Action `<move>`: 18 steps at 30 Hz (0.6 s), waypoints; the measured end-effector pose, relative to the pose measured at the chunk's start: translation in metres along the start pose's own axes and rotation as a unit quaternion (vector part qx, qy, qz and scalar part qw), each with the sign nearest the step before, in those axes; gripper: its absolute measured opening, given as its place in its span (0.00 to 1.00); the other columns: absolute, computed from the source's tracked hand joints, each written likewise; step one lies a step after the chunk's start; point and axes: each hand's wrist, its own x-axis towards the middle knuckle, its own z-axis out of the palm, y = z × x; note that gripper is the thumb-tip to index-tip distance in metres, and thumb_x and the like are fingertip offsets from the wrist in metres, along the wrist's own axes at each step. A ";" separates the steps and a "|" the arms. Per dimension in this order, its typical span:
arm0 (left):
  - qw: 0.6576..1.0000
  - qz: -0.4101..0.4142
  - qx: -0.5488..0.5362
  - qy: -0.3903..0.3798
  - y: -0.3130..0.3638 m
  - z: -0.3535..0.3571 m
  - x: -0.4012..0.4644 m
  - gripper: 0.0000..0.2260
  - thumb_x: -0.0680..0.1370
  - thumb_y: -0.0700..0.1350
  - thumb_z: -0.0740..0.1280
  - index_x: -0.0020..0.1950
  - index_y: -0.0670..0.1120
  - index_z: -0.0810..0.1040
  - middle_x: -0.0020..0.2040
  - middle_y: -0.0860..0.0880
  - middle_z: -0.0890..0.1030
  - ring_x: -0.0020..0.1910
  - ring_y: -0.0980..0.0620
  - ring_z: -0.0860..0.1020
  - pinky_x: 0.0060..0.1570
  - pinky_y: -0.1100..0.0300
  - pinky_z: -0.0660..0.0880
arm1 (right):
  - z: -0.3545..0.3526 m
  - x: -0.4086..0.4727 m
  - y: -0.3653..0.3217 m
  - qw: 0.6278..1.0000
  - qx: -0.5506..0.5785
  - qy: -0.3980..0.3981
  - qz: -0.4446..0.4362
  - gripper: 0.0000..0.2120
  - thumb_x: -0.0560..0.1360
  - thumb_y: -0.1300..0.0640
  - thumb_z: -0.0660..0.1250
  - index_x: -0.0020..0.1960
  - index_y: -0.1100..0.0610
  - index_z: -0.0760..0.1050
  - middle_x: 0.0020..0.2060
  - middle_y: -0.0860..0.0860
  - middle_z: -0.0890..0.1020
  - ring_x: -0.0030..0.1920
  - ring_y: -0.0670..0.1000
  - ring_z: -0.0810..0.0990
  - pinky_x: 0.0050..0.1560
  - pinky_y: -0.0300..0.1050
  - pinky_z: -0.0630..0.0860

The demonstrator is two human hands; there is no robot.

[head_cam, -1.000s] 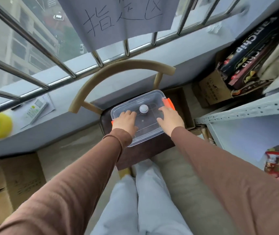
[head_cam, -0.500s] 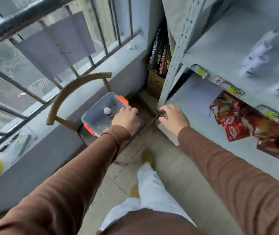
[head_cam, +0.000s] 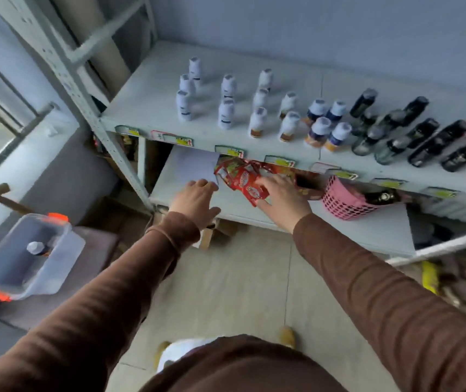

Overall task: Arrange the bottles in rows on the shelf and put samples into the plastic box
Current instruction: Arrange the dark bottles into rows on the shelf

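Red sachets (head_cam: 247, 181), glossy and crumpled, lie fanned on the lower shelf (head_cam: 254, 209), long axes running diagonally from under the right hand (head_cam: 281, 199); its fingers curl onto them. Left hand (head_cam: 195, 200) fingers spread flat beside them. Bottles (head_cam: 226, 113) upright in rows above. Plastic box (head_cam: 32, 257), far left of fingers, holds one capped bottle (head_cam: 37, 248).

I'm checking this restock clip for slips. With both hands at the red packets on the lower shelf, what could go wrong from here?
1. The red packets overlap in a loose pile at the shelf edge; the right hand could drag several off.
2. The plastic box sits well to the left, so a packet might drop on the way over.
3. The bottles stand close together directly above; a rising hand could topple some.
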 end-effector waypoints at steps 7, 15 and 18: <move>0.998 0.048 -0.015 0.040 0.168 0.030 0.068 0.25 0.72 0.52 0.71 0.67 0.47 0.73 0.65 0.45 0.76 0.63 0.42 0.73 0.62 0.49 0.71 | -0.070 -0.029 0.157 1.000 -0.010 0.024 0.002 0.20 0.75 0.51 0.67 0.66 0.53 0.72 0.61 0.53 0.75 0.62 0.58 0.71 0.63 0.51 0.69; 0.995 0.076 -0.022 0.055 0.258 0.036 0.145 0.23 0.74 0.52 0.69 0.67 0.48 0.72 0.63 0.48 0.75 0.60 0.45 0.73 0.60 0.50 0.72 | -0.115 0.009 0.256 0.999 0.003 0.045 0.002 0.20 0.76 0.51 0.67 0.67 0.53 0.71 0.60 0.53 0.75 0.61 0.56 0.70 0.59 0.48 0.67; 0.994 0.084 -0.037 0.066 0.277 0.040 0.175 0.23 0.74 0.51 0.70 0.66 0.47 0.72 0.62 0.47 0.76 0.58 0.43 0.73 0.57 0.50 0.72 | -0.130 0.037 0.283 0.999 0.000 0.049 -0.010 0.20 0.77 0.52 0.67 0.67 0.53 0.71 0.60 0.53 0.75 0.61 0.57 0.71 0.59 0.50 0.68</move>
